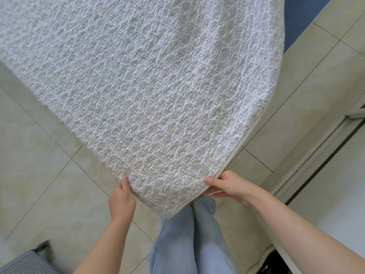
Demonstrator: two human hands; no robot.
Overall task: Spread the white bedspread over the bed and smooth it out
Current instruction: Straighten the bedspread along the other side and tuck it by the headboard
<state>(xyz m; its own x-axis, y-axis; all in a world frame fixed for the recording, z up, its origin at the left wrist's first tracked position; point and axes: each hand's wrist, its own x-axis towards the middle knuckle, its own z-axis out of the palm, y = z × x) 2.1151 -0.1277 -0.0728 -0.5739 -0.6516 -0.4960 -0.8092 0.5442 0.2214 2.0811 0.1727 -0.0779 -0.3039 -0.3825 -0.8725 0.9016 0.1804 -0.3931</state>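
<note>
The white bedspread [158,86], quilted with a grey floral print, stretches from the top of the head view down to my hands, its near end lifted off the floor. My left hand [121,200] pinches its near left edge, thumb on top. My right hand [225,186] grips the near right corner at the cream piping, thumb over the fabric and fingers under it. A blue strip, perhaps the bed [302,18], shows past the bedspread's right edge at the top; the rest of it is hidden.
Beige floor tiles [45,175] lie left and right of the cloth. My legs in light blue jeans [189,238] stand below it. A sliding-door track [320,147] runs along the right. A grey ribbed suitcase [25,262] sits at bottom left.
</note>
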